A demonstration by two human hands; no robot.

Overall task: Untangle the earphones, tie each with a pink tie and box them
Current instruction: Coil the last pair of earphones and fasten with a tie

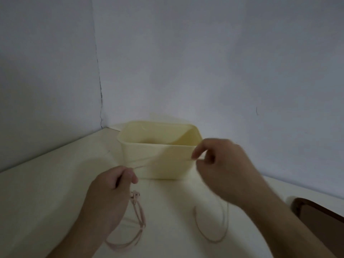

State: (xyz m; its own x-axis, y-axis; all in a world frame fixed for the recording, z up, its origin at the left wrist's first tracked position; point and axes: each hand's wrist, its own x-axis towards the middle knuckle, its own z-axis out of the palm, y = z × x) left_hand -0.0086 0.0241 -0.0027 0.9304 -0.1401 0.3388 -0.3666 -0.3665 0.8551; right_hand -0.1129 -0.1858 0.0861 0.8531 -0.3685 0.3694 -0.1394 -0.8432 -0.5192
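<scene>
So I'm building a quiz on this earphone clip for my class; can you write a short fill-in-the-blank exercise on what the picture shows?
1. A thin cord is stretched between the left hand and the ____ hand.
2. The cream box stands open, with no ____ on it.
3. The box stands ____ the two hands, toward the wall.
4. An earbud hangs just below the ____ hand.

Missing words: right; lid; behind; left
</scene>
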